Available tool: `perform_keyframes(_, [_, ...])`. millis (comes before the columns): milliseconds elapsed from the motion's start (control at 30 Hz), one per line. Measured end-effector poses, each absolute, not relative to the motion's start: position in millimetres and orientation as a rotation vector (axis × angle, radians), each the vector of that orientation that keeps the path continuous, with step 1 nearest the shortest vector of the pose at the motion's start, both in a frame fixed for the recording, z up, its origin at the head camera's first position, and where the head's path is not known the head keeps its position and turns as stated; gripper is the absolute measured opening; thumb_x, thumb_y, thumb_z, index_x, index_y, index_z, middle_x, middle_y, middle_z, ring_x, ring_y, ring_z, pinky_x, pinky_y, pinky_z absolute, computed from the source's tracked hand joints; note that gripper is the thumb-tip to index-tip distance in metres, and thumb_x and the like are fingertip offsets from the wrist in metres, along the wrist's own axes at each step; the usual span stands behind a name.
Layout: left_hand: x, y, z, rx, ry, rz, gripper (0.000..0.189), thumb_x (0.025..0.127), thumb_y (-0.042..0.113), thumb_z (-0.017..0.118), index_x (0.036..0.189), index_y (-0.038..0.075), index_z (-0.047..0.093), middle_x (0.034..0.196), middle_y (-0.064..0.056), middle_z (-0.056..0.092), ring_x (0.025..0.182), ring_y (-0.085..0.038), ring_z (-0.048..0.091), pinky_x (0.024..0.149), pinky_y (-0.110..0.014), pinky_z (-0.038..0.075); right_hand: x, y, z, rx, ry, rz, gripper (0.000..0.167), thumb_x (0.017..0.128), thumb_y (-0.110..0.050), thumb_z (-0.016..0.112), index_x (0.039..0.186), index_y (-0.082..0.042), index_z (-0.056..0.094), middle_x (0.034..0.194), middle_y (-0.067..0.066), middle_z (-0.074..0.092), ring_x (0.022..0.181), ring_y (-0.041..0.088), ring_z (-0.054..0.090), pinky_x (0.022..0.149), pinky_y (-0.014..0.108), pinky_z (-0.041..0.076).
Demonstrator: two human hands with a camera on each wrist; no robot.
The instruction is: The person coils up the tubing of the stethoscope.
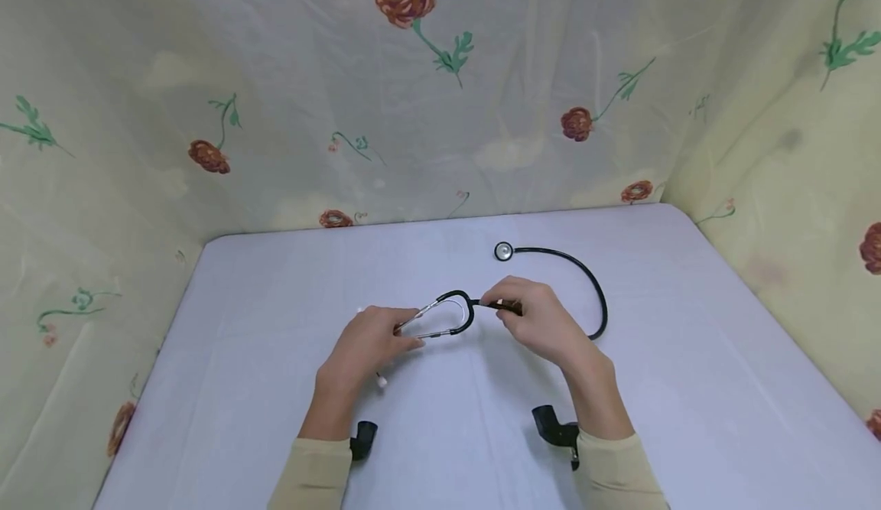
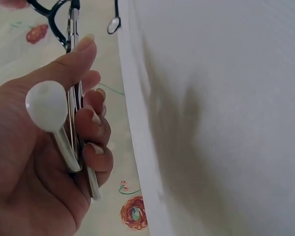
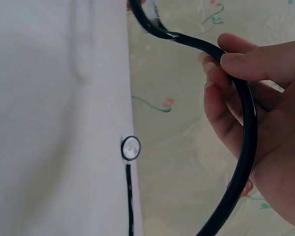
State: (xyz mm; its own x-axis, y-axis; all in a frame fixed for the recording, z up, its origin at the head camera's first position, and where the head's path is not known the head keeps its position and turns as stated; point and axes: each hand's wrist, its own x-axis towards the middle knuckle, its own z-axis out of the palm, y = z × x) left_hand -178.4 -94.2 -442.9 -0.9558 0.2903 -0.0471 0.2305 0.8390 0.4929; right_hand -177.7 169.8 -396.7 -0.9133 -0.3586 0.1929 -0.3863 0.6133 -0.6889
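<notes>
left hand grips the metal ear tubes of a black stethoscope; right hand pinches its tubing beside the y-junction, above white-covered table. chestpiece lies toward far edge.

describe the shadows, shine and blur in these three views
Head: soft shadow on the pale, flat tabletop below the right hand; left wrist: broad, soft-edged shadow on the tabletop, glints on the rounded white ear tip; right wrist: shiny streaks on the curved, rubbery black tube, the round, black-rimmed silver chest piece looking slightly soft.
</notes>
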Motion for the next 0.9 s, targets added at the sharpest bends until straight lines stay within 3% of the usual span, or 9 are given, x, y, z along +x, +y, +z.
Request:
perform_keyframes(333, [-176, -92, -439, 0.555, 2.892, 0.776, 0.023, 0.086, 0.031, 0.077, 0.108, 0.025, 0.074, 0.068, 0.011, 0.059, 0.067, -0.010, 0.050, 0.064, -0.028, 0.042, -170, 166, -386, 0.778, -2.709, 1.241, 0.022, 0.089, 0.006, 0.066, 0.099, -0.010, 0.077, 0.100, -0.001, 0.076, 0.094, 0.016, 0.070, 0.082, 0.029, 0.055])
perform_keyframes(700, [-171, -83, -430, 0.654, 2.859, 0.709, 0.020, 0.085, 0.031, 0.077, 0.105, 0.027, 0.075, 0.069, 0.013, 0.061, 0.065, -0.008, 0.049, 0.061, -0.026, 0.039, -173, 162, -389, 0.810, -2.609, 1.461, 0.020, 0.088, 0.004, 0.069, 0.094, -0.013, 0.078, 0.095, -0.001, 0.076, 0.092, 0.014, 0.070, 0.083, 0.025, 0.055])
perform_keyframes(900, [-168, -76, -430, 0.743, 2.786, 0.702, 0.024, 0.088, 0.032, 0.074, 0.112, 0.029, 0.075, 0.090, 0.014, 0.072, 0.076, -0.003, 0.058, 0.070, -0.025, 0.046, -174, 159, -393, 0.828, -2.596, 1.545, 0.017, 0.088, 0.002, 0.070, 0.094, -0.012, 0.078, 0.095, 0.000, 0.074, 0.092, 0.017, 0.068, 0.080, 0.025, 0.054])
